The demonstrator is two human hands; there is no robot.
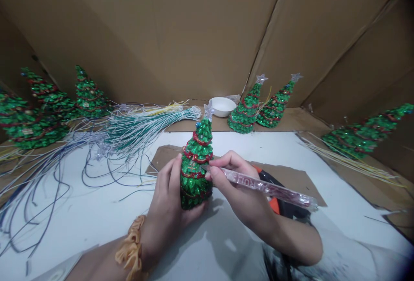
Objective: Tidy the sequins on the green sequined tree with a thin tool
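Note:
My left hand [168, 199] is wrapped around the lower left side of a small green Christmas tree ornament [196, 179], holding it upright above the white table. The tree has red garlands and glitter, and a clear star [208, 110] tops it. In my right hand [237, 179] is a slim, flat tool in clear plastic wrap [268, 188], pinched near its grey pointed tip like a pen. Its tip is at the tree's right side, by the middle garland; whether it touches is hard to tell. Reddish lettering shows through the wrap.
Bundled green and white wires [139, 126] and loose dark wires [48, 195] spread over the left. More trees [244, 110] stand left and right, near a white bowl [222, 107]. An orange-and-black tool [284, 207] lies behind my right forearm, by a cardboard piece [299, 179].

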